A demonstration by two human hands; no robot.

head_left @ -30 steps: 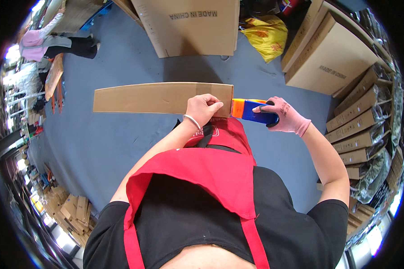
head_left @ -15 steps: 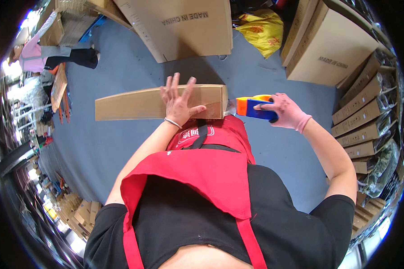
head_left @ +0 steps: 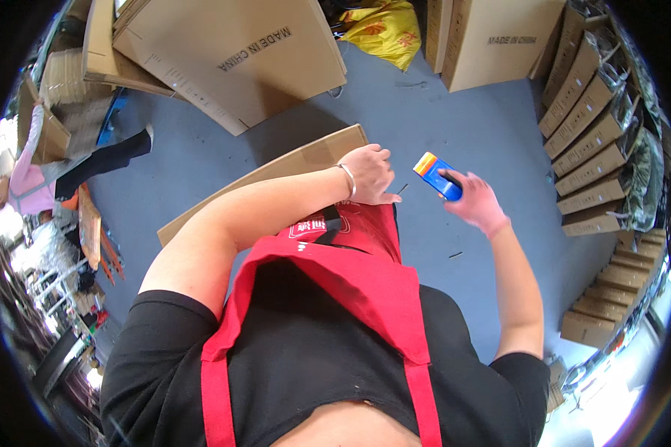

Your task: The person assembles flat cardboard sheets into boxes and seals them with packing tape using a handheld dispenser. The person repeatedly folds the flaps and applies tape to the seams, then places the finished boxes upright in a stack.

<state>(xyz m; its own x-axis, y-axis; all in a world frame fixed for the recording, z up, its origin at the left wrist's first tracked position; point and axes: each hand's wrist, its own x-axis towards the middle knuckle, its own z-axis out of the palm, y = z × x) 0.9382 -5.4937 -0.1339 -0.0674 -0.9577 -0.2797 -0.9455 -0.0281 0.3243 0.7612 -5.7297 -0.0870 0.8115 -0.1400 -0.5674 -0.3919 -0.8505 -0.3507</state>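
A long narrow cardboard carton (head_left: 306,155) lies slanted in front of my red apron, its far right end raised toward the back. Over that right end bends my left hand (head_left: 368,173), thumb stretched out and fingers partly curled against the carton; it grips nothing that I can see. My forearm covers much of the carton's near side. To the right, my right hand (head_left: 476,203), in a pinkish glove, is closed round a blue and orange packing tape dispenser (head_left: 438,177). The dispenser is held in the air, apart from the carton.
Large flat cartons (head_left: 238,59) lean at the back left, and more cartons (head_left: 499,45) stand back right beside a yellow bag (head_left: 384,33). Several narrow cartons (head_left: 593,149) line the right. A person (head_left: 89,164) in pink stands far left. Dark scraps lie on the blue floor (head_left: 470,290).
My left hand has gone from lying flat on the carton to bending over its right end. The carton now slants. The tape dispenser has come away from the carton's end.
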